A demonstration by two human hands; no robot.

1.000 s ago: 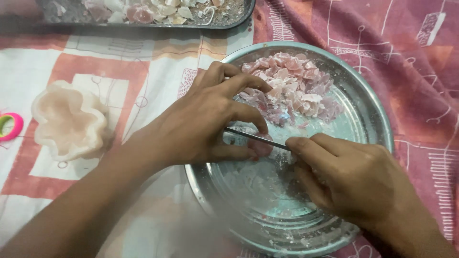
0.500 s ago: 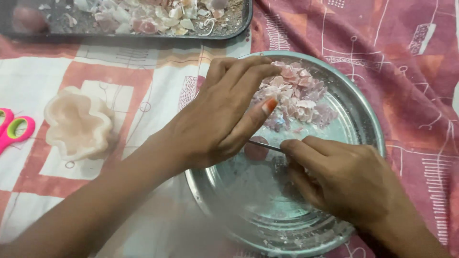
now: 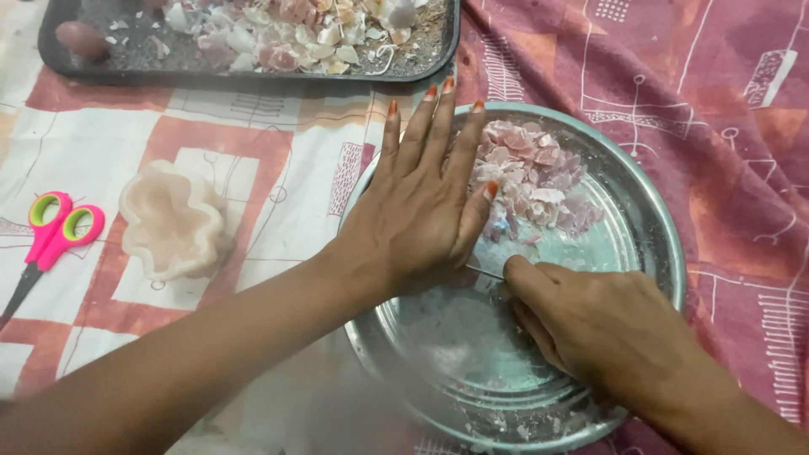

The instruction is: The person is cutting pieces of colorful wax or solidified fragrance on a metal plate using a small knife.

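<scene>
A round metal plate (image 3: pixel 649 219) lies on the cloth, dusted with white powder. A heap of pink and white wax chips (image 3: pixel 535 177) sits in its far half. My left hand (image 3: pixel 421 202) lies flat with fingers stretched out, palm pressing down on the thin metal blade (image 3: pixel 487 271), which it mostly hides. My right hand (image 3: pixel 607 324) grips the blade's handle end at the plate's middle. The pink lump seen earlier under the blade is hidden by my left palm.
A pale peach flower-shaped mould (image 3: pixel 173 221) rests left of the plate. Pink and green scissors (image 3: pixel 52 232) lie at the far left. A dark tray (image 3: pixel 430 59) of broken wax pieces stands at the back. Patterned cloth (image 3: pixel 716 84) covers the surface.
My left hand has let go of its pinch near the pink lump, opened out and laid flat on top of the blade. The view has shifted, bringing the scissors into sight.
</scene>
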